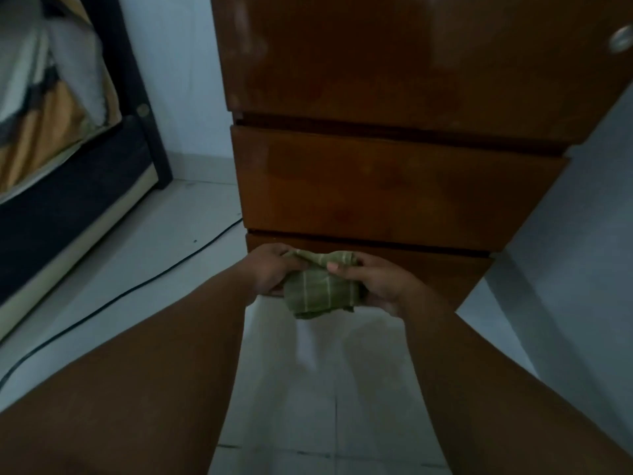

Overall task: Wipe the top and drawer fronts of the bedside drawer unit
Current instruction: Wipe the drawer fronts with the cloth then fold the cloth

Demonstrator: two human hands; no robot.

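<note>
The brown wooden bedside drawer unit (pixel 394 186) stands straight ahead, seen from above, with its glossy top (pixel 411 53) and stacked drawer fronts below. A folded green cloth (pixel 318 286) with pale stripes is held low, just in front of the lowest drawer front (pixel 455 269). My left hand (pixel 270 272) grips the cloth's left side. My right hand (pixel 380 286) grips its right side, thumb on top. Both forearms reach forward from the bottom of the view.
A round silver object (pixel 620 41) sits at the top's right edge. A bed (pixel 51 149) with dark frame and bedding stands at the left. A black cable (pixel 120 299) runs across the white tiled floor (pixel 308 389). Pale walls flank the unit.
</note>
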